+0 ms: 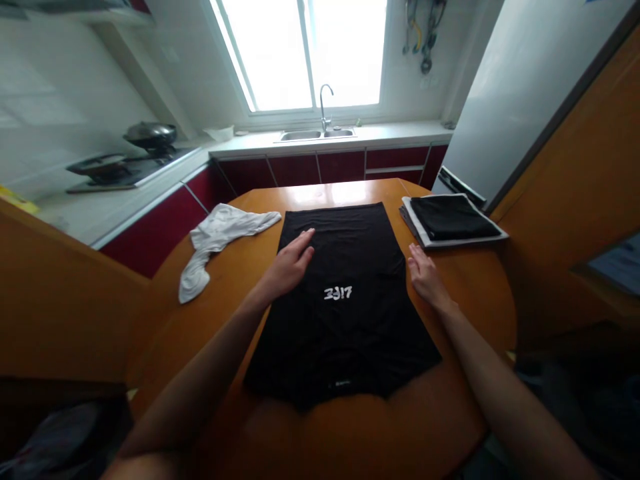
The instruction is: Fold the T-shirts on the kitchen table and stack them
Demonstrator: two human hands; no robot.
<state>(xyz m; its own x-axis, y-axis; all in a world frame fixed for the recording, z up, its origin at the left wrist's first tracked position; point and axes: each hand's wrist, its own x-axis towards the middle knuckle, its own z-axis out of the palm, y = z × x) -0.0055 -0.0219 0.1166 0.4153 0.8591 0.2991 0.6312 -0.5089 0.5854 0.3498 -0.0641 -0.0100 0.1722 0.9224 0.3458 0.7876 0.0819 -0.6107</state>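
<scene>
A black T-shirt (345, 333) lies spread flat on the wooden table (320, 433), its collar toward me and its hem toward the window. White lettering on it appears upside down. Over the shirt's left edge is my left hand (289, 267), fingers stretched out, holding nothing. Beside the right edge my right hand (425, 275) is held with fingers extended, also holding nothing. I cannot tell whether either hand touches the cloth.
A crumpled white garment (220, 233) lies at the table's left. At the far right is a stack of folded clothes (453, 219), black on top. Beyond stand a counter with a sink (315, 135), a stove with pans (150, 137) and a fridge (520, 87).
</scene>
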